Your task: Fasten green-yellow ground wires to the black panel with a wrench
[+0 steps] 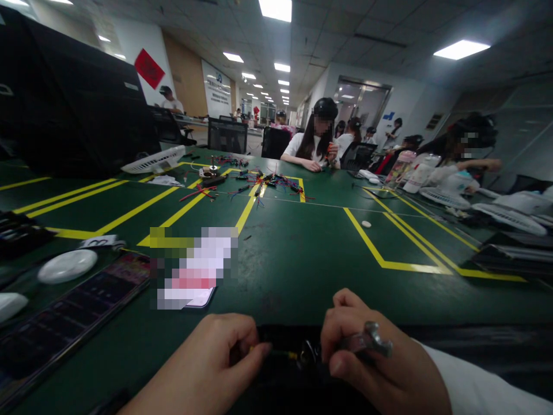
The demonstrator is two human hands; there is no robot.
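Pinching thin wire in our left hand; right hand clamps metal tool at bench near edge; keep wire taut, aligned.

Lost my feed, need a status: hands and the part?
Left hand pinching a yellow-tipped wire. Right hand gripping metal pliers. Both at green table edge, nothing between.

The tool in the right hand looks like shiny bare metal. The surface is a matt green mat with glossy yellow tape lines; the white disc looks like smooth plastic.
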